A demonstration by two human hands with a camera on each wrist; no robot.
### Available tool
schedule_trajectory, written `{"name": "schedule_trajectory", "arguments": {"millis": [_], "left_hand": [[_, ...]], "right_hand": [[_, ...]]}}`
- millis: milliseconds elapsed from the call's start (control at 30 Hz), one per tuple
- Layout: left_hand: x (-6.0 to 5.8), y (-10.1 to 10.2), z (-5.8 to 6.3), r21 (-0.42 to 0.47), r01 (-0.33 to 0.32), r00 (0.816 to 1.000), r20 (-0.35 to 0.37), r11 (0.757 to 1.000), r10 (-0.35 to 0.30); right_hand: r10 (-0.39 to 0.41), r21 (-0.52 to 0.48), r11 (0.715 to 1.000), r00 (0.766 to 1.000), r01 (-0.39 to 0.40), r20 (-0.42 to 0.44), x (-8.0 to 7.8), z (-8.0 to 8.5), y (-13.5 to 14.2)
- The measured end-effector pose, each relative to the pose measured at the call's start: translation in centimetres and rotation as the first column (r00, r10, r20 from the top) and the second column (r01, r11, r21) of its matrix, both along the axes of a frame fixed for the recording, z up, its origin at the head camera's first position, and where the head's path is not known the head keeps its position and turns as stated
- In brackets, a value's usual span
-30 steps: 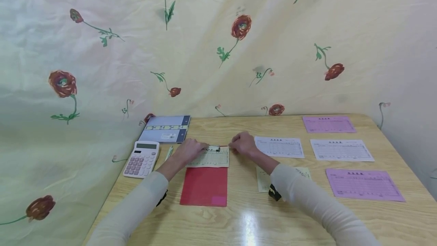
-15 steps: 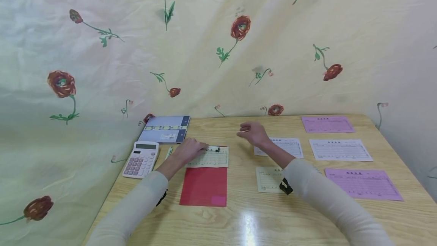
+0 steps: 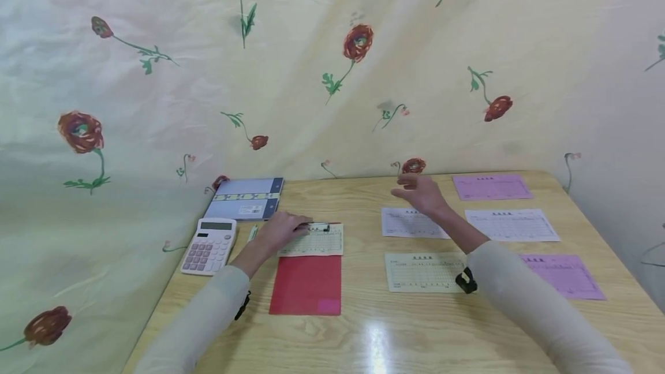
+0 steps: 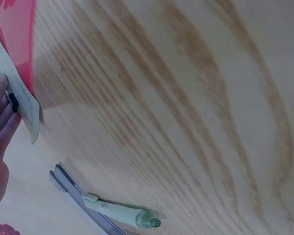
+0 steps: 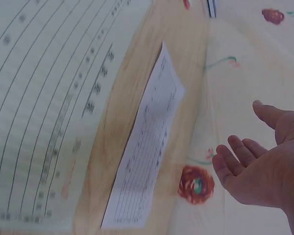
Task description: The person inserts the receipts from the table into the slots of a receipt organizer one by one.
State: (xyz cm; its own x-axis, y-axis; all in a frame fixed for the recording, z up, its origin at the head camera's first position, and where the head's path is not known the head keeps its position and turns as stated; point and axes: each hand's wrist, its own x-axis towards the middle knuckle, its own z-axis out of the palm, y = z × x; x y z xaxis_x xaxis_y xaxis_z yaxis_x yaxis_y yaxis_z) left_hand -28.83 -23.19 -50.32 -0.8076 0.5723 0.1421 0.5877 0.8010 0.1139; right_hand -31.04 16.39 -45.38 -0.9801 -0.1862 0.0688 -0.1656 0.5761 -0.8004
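The left hand [image 3: 283, 229] pinches a slim metal clip with black ends [image 3: 319, 224] at the far edge of a red rectangular clipboard [image 3: 306, 287], the thumb on top in the left wrist view. A pale-green printed paper form [image 3: 319, 244] lies under that clip, covering the clipboard's far part. The right hand [image 3: 423, 194] is raised, its fingers loosely spread and holding nothing — it hangs above a white printed paper form [image 3: 399, 224]. To the left of the clipboard on the light wood-grain table [image 3: 358, 339] are a light-green pen [image 3: 252, 232], a white calculator with pinkish keys [image 3: 209, 246] and, farther back, a blue notebook with a patterned band [image 3: 241, 198]. On the right, another pale-green form [image 3: 421, 276] lies nearer the person — partly beneath the right forearm — with a second white form [image 3: 519, 227] and two purple forms [image 3: 490, 188] beyond.
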Motion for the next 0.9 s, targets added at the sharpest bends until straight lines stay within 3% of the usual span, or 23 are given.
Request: {"name": "schedule_trajectory", "arguments": {"millis": [233, 433, 533, 633, 767, 900], "left_hand": [[-0.3, -0.3, 0.2, 0.0, 0.067, 0.997, -0.044, 0.998, -0.067], [-0.7, -0.1, 0.6, 0.026, 0.098, 0.991, -0.098, 0.995, -0.095], [-0.6, 0.0, 0.6, 0.075, 0.076, 0.996, -0.047, 0.994, -0.073], [-0.5, 0.1, 0.4, 0.159, 0.025, 0.998, 0.053, 0.987, -0.034], [-0.3, 0.1, -0.3, 0.275, -0.057, 0.988, 0.157, 0.96, 0.014], [-0.3, 0.3, -0.9, 0.361, -0.068, 0.984, 0.178, 0.93, 0.003]], "right_hand": [[0.027, 0.183, 0.983, 0.991, -0.002, -0.134, 0.2, -0.2, 4.0], [0.076, 0.22, 0.975, 0.983, -0.038, -0.166, 0.7, -0.9, 6.9], [0.085, 0.224, 0.973, 0.987, -0.054, -0.134, 1.0, -1.4, 7.9], [0.083, 0.239, 0.969, 0.991, -0.057, -0.101, 1.2, -2.1, 8.9], [0.07, 0.247, 0.968, 0.995, -0.05, -0.075, 1.3, -3.2, 10.3], [0.042, 0.227, 0.973, 0.998, -0.031, -0.042, 1.4, -4.3, 11.4]]}}
